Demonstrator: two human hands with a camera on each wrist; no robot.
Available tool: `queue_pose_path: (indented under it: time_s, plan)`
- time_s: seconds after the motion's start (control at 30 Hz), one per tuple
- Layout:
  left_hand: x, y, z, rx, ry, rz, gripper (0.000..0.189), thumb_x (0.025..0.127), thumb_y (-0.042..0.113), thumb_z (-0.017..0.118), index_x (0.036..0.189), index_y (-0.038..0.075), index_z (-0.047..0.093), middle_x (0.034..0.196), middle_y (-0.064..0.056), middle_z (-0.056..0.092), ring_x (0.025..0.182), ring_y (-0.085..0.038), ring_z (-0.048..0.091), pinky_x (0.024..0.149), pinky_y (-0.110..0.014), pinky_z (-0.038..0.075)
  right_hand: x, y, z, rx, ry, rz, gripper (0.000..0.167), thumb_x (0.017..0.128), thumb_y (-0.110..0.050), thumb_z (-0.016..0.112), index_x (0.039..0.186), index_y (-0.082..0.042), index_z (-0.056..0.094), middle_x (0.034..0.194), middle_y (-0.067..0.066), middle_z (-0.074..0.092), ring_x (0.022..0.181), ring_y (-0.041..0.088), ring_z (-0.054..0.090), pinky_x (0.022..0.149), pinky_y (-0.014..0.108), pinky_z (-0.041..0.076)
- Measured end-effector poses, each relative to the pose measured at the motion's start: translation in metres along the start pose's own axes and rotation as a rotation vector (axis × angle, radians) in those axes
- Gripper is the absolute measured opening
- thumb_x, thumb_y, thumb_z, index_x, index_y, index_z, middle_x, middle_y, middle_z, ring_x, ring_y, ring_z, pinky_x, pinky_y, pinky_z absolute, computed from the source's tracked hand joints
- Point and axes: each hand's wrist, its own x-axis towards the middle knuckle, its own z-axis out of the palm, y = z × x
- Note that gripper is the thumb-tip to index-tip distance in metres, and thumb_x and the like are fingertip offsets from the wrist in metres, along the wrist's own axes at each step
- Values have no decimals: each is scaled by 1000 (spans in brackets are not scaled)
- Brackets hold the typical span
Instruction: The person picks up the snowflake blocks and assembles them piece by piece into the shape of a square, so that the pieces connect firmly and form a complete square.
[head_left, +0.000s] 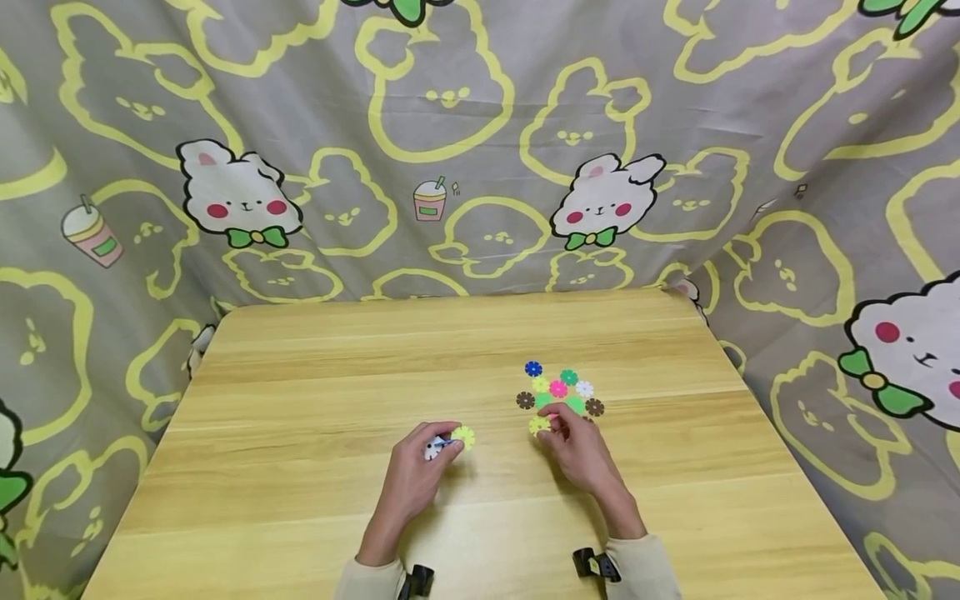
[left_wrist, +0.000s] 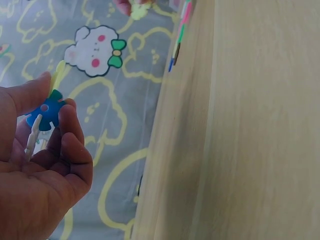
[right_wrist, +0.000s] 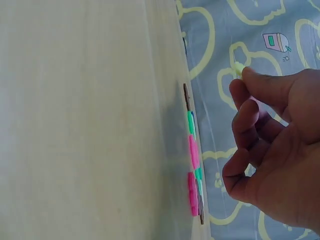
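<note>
My left hand [head_left: 417,471] pinches a small cluster of joined notched plastic discs above the table. In the left wrist view, a blue disc [left_wrist: 47,111] sits between thumb and fingers, with a yellow disc [left_wrist: 59,75] slotted at its top and a white disc [left_wrist: 33,135] below. Farther right, my right hand [head_left: 583,450] pinches a single yellow disc [head_left: 538,426] between thumb and index finger, beside the loose discs. The right wrist view shows this yellow disc [right_wrist: 239,67] nearly edge-on at the fingertips, its other fingers curled inward.
Several loose discs lie flat around the right hand, among them a blue one [head_left: 533,368], a pink one [head_left: 558,388], a white one [head_left: 584,388] and a brown one [head_left: 526,401]. The wooden table [head_left: 300,367] meets a patterned curtain [head_left: 322,125] at its back edge.
</note>
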Motion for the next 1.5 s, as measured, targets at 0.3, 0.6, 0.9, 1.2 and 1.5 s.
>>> queue_pose_path:
  time_s: [0.3,0.6,0.9,1.2,1.5]
  plan:
    - [2,0,0,2,1,-8,22,86,22,73,108,21,71,96,4,67,82,-9,59,68,-20,49,1,-14,6,48,11,-54,23,89,-12,69,110,-17,64,83,-3,60,73,9,56,65,21,48]
    - [2,0,1,2,-4,-11,22,86,24,73,108,21,71,95,4,67,81,-9,58,68,-20,49,0,-22,11,58,19,-149,21,88,-9,69,106,-18,65,78,-7,59,70,5,54,62,21,47]
    - [1,-1,2,4,-5,-12,20,87,23,73,107,21,71,96,4,67,85,-10,59,70,-20,50,-2,-23,16,60,-3,-286,18,88,-8,68,103,-17,64,78,-4,63,71,3,56,63,21,50]
    - [0,-1,4,2,-7,-24,20,86,23,73,106,22,72,95,5,66,85,-9,59,73,-20,49,-4,-27,22,36,-8,-384,16,89,-7,67,102,-17,64,82,-5,66,74,1,56,65,20,50]
    - [0,-1,5,11,-12,-18,21,86,25,73,107,22,71,95,5,65,84,-9,58,70,-20,49,-2,-33,25,46,-7,-444,17,89,-7,68,102,-17,65,82,-5,67,73,1,56,64,19,50]
